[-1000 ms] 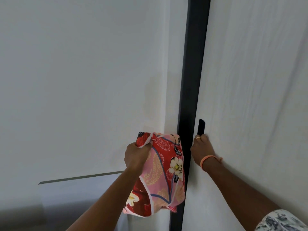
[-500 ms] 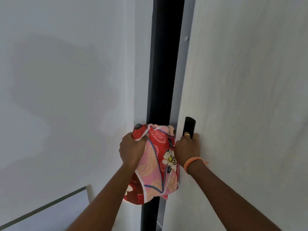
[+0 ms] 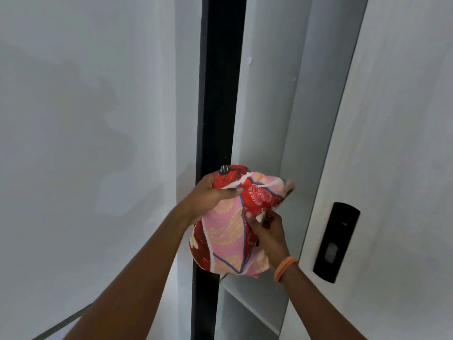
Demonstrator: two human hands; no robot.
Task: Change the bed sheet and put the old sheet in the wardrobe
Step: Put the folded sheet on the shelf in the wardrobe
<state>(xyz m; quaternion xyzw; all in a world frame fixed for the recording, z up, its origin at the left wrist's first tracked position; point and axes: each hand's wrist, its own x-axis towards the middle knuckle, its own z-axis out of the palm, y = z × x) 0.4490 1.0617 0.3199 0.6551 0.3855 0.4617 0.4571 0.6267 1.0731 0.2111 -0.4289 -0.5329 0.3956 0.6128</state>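
Note:
A bunched red and pink patterned sheet [image 3: 228, 231] hangs in front of the open wardrobe. My left hand [image 3: 210, 195] grips its top left part. My right hand [image 3: 267, 229] holds its right side, fingers curled into the cloth; an orange band circles that wrist. The white wardrobe door [image 3: 397, 143] stands open at the right, with a black handle [image 3: 335, 241] on it. Behind the sheet is a white shelf [image 3: 255, 298] inside the wardrobe.
A black vertical frame strip [image 3: 218, 94] runs between the white wall panel [image 3: 85, 143] on the left and the wardrobe's white interior [image 3: 269, 106]. A lower compartment shows under the shelf.
The wardrobe door has swung open to the right, showing the shelves. My right hand left the black handle and took hold of the sheet. The sheet has moved toward the opening.

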